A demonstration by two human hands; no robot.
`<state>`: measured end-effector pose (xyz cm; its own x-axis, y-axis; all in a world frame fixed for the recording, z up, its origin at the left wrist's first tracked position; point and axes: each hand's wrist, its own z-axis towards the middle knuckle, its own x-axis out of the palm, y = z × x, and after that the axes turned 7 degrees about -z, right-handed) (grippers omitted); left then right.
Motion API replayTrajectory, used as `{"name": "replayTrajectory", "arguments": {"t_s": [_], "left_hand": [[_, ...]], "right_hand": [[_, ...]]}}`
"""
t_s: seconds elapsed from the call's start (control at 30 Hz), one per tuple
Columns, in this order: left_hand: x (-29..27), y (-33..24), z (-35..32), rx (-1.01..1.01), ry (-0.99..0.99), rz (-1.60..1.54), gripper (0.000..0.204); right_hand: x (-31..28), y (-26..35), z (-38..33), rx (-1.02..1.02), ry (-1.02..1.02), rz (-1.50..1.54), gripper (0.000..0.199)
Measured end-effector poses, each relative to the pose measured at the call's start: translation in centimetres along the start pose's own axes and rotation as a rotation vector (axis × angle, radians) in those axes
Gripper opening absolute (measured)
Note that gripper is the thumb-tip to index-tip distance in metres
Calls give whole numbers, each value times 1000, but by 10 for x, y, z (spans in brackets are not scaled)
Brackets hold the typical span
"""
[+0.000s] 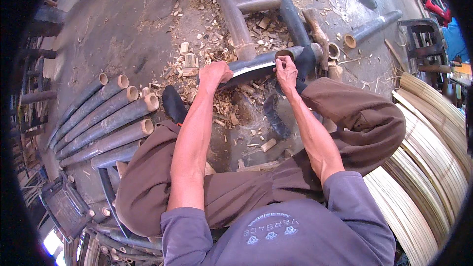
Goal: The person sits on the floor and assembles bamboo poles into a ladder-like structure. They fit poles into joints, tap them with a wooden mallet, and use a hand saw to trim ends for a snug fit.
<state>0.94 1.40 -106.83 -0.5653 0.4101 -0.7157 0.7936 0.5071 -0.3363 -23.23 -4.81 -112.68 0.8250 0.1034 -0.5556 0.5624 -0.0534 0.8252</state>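
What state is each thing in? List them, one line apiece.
Left hand: closed around the knife's handle end.
Right hand: gripping the pole's open end.
Knife: blade lying across the pole, held.
Pole: dark bamboo, hollow end showing, held.
Poles: stacked side by side on the floor, cut ends open.
Chips: scattered loose over the floor.
Strips: pale, bundled in a curved stack.

Grey concrete floor (123, 19) under scattered wood chips (207, 24), bamboo poles (106, 118) side by side, split strips (428, 167).
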Motion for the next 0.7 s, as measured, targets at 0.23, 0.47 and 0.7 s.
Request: {"name": "replayTrajectory", "arguments": {"t_s": [0.23,0.47,0.7], "left_hand": [[8,12,6,124,275,-287,38],[107,87,-16,278,380,-340,73],[134,53,-38,270,405,-229,52]], "right_hand": [[-21,15,-5,-58,-108,-70,17],[-5,16,-95,-306,148,-230,19],[14,19,-158,-469,778,-651,37]]}}
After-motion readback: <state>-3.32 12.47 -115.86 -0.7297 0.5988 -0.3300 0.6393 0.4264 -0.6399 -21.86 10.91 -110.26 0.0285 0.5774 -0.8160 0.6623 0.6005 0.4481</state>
